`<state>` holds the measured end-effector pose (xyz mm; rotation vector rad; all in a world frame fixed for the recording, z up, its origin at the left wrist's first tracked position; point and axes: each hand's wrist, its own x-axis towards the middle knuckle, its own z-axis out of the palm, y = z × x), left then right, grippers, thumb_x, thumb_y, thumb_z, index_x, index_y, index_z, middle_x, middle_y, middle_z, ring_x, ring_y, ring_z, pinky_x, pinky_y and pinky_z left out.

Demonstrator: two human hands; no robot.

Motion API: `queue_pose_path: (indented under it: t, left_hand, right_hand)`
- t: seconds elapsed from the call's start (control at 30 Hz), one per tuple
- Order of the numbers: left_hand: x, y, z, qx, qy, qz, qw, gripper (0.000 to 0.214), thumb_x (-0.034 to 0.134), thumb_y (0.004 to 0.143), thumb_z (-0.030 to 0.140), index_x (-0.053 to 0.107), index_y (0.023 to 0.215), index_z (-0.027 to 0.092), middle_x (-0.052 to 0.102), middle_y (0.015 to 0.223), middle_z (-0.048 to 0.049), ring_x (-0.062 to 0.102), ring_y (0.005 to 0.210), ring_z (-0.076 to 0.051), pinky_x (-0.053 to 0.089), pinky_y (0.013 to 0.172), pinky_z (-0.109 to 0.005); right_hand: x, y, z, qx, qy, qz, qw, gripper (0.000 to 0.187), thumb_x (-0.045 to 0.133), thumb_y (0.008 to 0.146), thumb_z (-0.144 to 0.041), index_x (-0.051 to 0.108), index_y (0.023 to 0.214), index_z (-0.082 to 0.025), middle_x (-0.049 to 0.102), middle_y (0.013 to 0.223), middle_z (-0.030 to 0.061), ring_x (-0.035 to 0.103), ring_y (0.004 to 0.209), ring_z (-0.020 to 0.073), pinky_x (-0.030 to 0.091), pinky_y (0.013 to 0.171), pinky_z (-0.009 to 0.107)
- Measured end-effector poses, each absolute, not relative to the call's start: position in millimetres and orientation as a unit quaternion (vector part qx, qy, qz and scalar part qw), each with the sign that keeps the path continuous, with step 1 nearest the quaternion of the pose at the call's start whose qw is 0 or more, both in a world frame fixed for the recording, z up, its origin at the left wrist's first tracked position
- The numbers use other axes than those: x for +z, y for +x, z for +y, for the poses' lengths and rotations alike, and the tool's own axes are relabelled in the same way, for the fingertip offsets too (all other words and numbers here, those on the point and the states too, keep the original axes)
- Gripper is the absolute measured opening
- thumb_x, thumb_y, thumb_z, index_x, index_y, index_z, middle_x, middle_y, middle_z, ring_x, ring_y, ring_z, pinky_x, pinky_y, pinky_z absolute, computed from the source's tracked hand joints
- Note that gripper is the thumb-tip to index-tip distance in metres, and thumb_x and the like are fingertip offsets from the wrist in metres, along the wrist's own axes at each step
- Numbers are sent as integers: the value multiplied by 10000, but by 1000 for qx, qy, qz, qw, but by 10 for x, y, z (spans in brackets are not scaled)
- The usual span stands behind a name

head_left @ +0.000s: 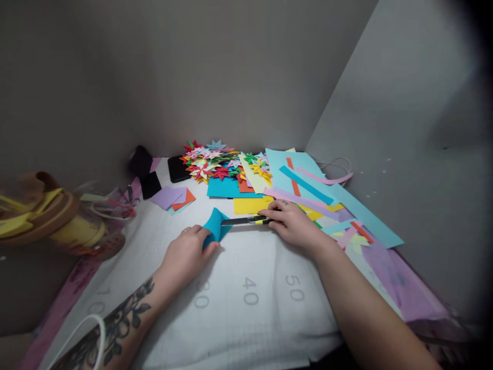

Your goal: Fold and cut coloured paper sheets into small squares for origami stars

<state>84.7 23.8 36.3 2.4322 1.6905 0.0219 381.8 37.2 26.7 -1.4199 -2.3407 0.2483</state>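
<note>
Where the cutter [246, 220] meets blue paper [215, 227], its tip is unclear.

A white gridded cutting mat [239, 257] printed with 30, 40 and 50 covers the table. On it lie a folded blue piece [215, 226], lilac and orange squares [173, 198], a black phone [178, 168], heaped paper stars [211, 162], a yellow sheet [246, 205] and pale blue sheets [281, 164] under coloured strips

Two hands are showing: the left hand [185, 254] and the right hand [292, 222]. One blue paper [215, 226] and one knife [246, 220] are being held. One heap of paper stars [215, 162], too many to count, is sitting at the surface's [250, 262] far edge.
</note>
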Motion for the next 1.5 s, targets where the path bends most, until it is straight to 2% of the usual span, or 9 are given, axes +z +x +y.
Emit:
queue_pose_path:
  t: [0.27,0.67,0.97,1.17,1.5]
  left_hand:
    - [365,839,272,36,801,589,98,381,446,883,544,605,944,203,631,973,-69,602,913,-249,429,669,-322]
    - [376,858,298,54,785,606,112,359,379,922,482,586,833,202,622,922,-58,607,829,-219,412,638,-306]
    - [369,867,300,45,785,609,103,345,371,931,458,577,827,201,614,920,-55,604,800,-206,385,608,-289]
    - [356,862,306,42,784,611,102,334,376,927,450,574,827,199,613,919,-58,605,799,-209,381,604,-293]
    - [373,869,303,35,783,613,96,326,374,929,436,568,812,201,613,940,-61,612,800,-206,387,603,-294]
  right_hand:
    - [294,3641,349,81,-486,-845,210,354,548,852,-145,664,1171,-246,589,1068,92,544,1000,246,449,882,413]
    - [276,3577,346,87,-480,-848,207,381,546,849,-145,651,1192,-273,588,1071,88,545,997,244,453,884,425]
    - [266,3587,354,86,-482,-848,203,363,542,853,-137,662,1173,-260,591,1053,85,548,979,236,456,869,409]
    - [268,3593,360,85,-482,-848,203,378,549,850,-146,656,1183,-289,597,1053,78,556,979,233,460,864,401]
    - [237,3895,441,-1,-568,-810,143,355,543,841,-150,683,1146,-265,612,1044,89,552,977,259,428,842,407]
